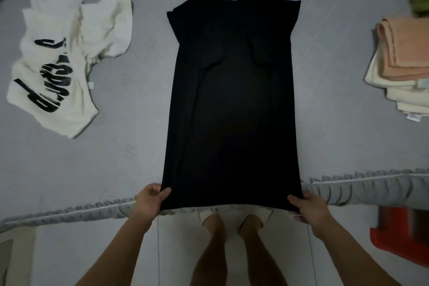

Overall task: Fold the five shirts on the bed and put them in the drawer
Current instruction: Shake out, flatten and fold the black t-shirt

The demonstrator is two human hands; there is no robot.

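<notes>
The black shirt (232,104) is spread lengthwise mid-bed, sleeves already folded in, its hem drawn over the bed (139,146) near edge. Each hem corner is pinched, by the left hand (151,199) and right hand (306,206), probably so the hem can be lifted toward the collar.

Both bare forearms reach forward, well apart; the left hand (151,199) and right hand (310,208) each pinch cloth, thumbs on top, fingers (297,218) curled beneath, bare legs below
</notes>
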